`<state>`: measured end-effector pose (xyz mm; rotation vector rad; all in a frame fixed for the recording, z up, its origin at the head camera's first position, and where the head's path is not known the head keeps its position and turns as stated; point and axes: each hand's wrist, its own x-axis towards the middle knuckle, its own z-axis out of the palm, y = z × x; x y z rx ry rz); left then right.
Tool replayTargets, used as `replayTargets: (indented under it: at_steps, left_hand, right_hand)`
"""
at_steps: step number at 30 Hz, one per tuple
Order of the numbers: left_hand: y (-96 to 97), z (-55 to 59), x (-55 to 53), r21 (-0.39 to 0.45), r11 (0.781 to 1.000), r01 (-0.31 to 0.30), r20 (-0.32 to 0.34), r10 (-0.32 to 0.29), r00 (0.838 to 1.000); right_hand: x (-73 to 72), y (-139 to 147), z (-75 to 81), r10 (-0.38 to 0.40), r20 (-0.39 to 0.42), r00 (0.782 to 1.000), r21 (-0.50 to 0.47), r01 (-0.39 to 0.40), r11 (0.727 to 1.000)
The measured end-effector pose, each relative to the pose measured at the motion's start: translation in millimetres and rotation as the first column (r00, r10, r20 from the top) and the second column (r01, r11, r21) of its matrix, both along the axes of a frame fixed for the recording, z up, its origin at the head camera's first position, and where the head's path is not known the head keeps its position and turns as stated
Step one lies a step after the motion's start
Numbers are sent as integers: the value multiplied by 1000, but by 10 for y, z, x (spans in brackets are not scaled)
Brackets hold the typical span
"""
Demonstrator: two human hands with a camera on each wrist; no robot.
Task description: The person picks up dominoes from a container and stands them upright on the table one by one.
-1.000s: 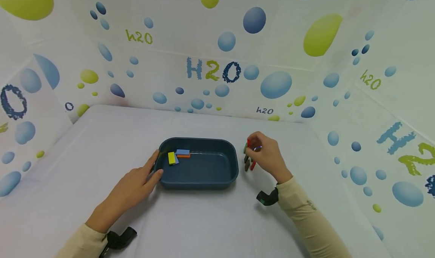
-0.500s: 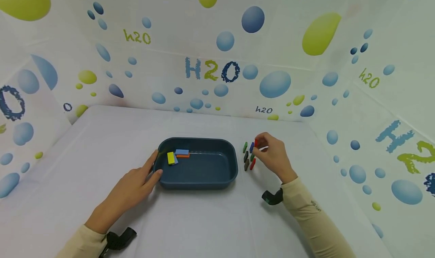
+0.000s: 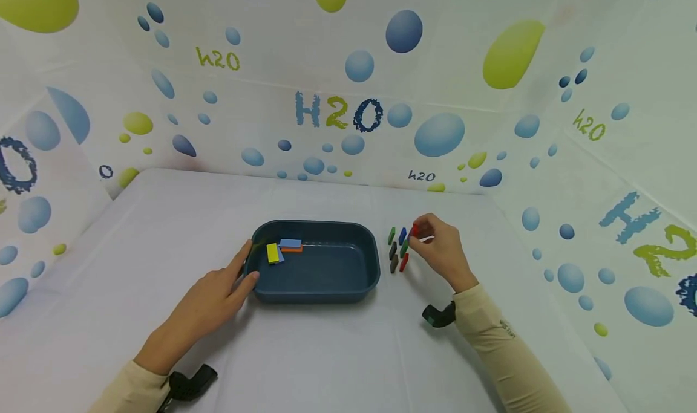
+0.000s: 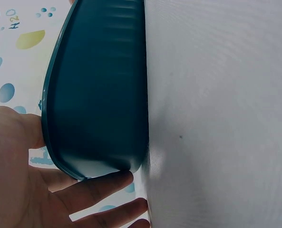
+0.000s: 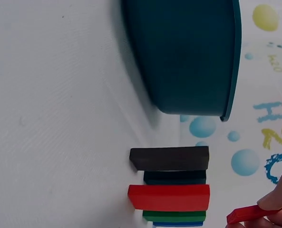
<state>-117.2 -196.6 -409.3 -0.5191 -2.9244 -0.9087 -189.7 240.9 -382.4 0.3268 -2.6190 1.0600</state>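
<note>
A dark teal tray [image 3: 321, 297] sits on the white table. My left hand [image 3: 212, 298] rests against its left end. In the left wrist view, the thumb touches the rim and nearly straight fingers [image 4: 95, 192] lie along the end wall. Right of the tray, my right hand [image 3: 442, 253] pinches a red domino block [image 5: 250, 213] between thumb and fingers, slightly tilted. Beside it several domino blocks stand upright in two columns: a brown one [image 5: 171, 159], a dark one [image 5: 176, 177], another red one [image 5: 169, 198], green ones [image 3: 392, 236] and a blue one [image 3: 402, 236].
Inside the tray, at its left, lie a yellow block [image 3: 272, 254], blue blocks [image 3: 291, 243] and an orange block [image 3: 291, 250]. A white cloth backdrop [image 3: 261, 129] printed with bubbles and lettering rises behind and on both sides of the table.
My right hand has moved right with the red domino block, from beside the far green block to right of the blue one, uncovering the standing blocks. The left hand stays at the tray.
</note>
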Motion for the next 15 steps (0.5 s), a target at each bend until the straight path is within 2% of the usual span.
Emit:
replayTargets:
  at_steps: [15]
  left_hand:
    - [-7, -26, -9, 1, 1000, 5, -18, -5, 1000]
  right_hand:
    - [-94, 131, -179, -34, 85, 996, 1, 34, 999]
